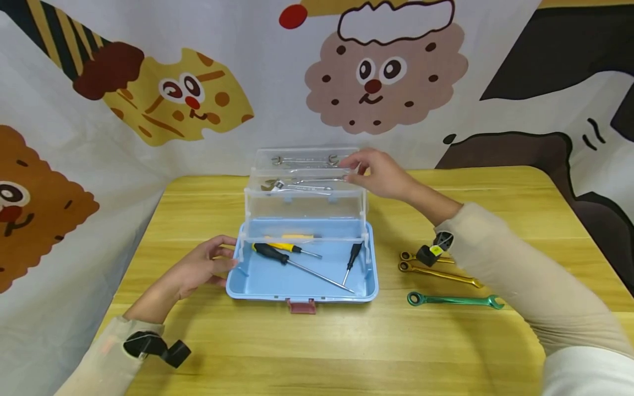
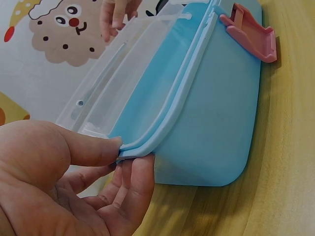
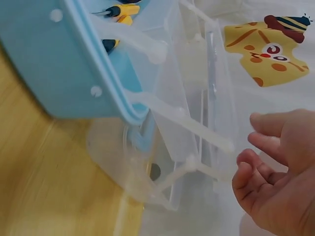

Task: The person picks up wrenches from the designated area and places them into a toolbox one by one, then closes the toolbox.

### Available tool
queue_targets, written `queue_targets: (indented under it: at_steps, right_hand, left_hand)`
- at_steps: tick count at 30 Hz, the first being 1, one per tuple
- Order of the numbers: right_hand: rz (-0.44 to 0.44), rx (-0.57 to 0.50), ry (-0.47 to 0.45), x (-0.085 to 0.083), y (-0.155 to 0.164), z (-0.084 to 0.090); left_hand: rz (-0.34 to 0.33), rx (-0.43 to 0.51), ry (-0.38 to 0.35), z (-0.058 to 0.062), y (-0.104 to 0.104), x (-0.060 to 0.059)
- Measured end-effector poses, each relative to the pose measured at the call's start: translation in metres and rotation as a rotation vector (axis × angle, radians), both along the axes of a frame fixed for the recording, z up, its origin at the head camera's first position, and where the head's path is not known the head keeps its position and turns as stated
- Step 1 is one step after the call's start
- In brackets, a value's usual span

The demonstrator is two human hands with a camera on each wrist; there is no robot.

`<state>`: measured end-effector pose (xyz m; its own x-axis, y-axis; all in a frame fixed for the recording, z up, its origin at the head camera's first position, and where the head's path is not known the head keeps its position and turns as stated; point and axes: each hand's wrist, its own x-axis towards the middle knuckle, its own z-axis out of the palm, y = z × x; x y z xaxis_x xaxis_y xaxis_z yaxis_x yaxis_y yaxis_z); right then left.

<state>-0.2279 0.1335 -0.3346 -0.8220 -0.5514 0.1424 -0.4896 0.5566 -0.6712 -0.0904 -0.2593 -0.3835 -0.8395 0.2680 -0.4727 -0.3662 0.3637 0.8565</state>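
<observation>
A pale wood worktop (image 1: 317, 352) seen from above. Nearest on it, a pink latch (image 1: 302, 307) juts from the front of an open blue toolbox (image 1: 267, 281). To the box's right lie a green wrench (image 1: 455, 300) and, a little farther back, two gold wrenches (image 1: 441, 273), near the right forearm.

The left hand (image 1: 205, 267) is at the box's left side, pinching the rim — thumb on top, fingers underneath. Inside the box, just right of that hand, lies a long black screwdriver (image 1: 284, 258), slanting toward the front right corner, with a yellow one (image 1: 292, 248) behind it and a small black one (image 1: 354, 256) by the right wall.

Farther back, clear trays (image 1: 307, 206) rise in steps, holding steel wrenches (image 1: 309, 188). The right hand (image 1: 378, 173) hovers at their right end — fingers loosely bent, holding nothing, close to the wrench ends.

Behind everything hangs a cartoon-printed cloth (image 1: 277, 99).
</observation>
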Motion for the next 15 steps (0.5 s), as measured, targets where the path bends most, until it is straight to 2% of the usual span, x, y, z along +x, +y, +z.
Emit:
queue_targets:
  at_steps: [7, 15]
  right_hand:
    - [0.04, 0.058, 0.04, 0.015, 0.028, 0.005]
    - [0.073, 0.255, 0.08, 0.038, 0.064, 0.001]
  left_hand:
    - [-0.004, -0.001, -0.001, 0.0, 0.0, -0.001]
    - [-0.011, 0.006, 0.005, 0.0, -0.001, -0.001]
